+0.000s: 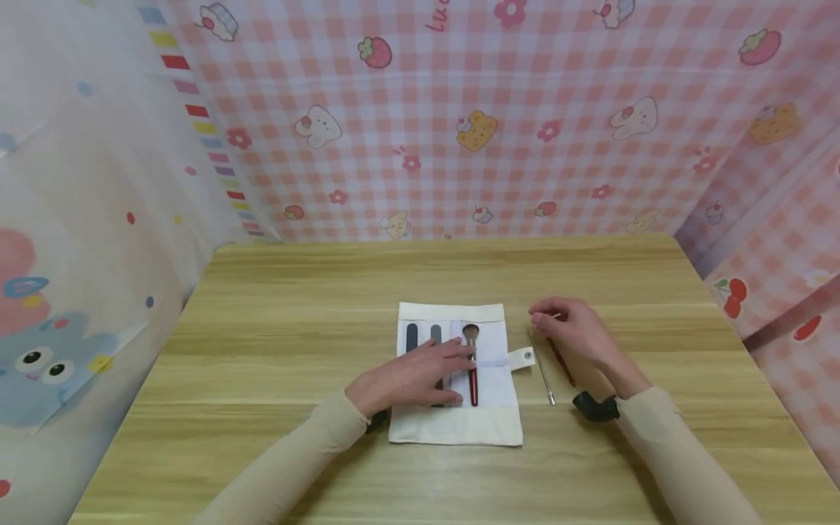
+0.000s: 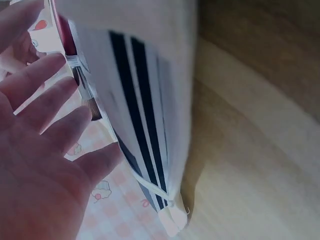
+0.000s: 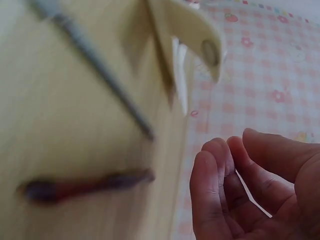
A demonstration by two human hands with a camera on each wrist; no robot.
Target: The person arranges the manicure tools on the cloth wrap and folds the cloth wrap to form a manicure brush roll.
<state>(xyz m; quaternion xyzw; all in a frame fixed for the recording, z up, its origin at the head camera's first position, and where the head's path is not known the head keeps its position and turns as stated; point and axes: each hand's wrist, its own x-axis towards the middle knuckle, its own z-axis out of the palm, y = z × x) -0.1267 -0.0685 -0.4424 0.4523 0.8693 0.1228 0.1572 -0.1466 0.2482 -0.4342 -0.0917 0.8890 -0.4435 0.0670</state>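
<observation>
A white cloth pouch [image 1: 459, 426] lies unfolded on the table. Across its middle, my left hand [image 1: 416, 375] spreads its straight fingers, overlapping a makeup brush [image 1: 474, 390] with a dark red handle. Two dark flat strips [image 1: 412, 337] sit in the pouch, partly behind that hand; they appear as black bars [image 2: 125, 75] in the left wrist view. Right of the pouch lie a thin metal rod [image 1: 543, 372] and a dark red slim tool [image 1: 563, 364]. My right hand [image 1: 580, 335] is over their far ends, fingers loosely bent and nothing between them in the right wrist view.
A strap with a metal snap [image 1: 522, 358] sticks out from the pouch's right edge toward the rod. Wood-grain table [image 1: 295, 313] surrounds everything. Behind it hangs a pink checked curtain [image 1: 420, 182], with a white patterned cloth [image 1: 79, 182] on the left.
</observation>
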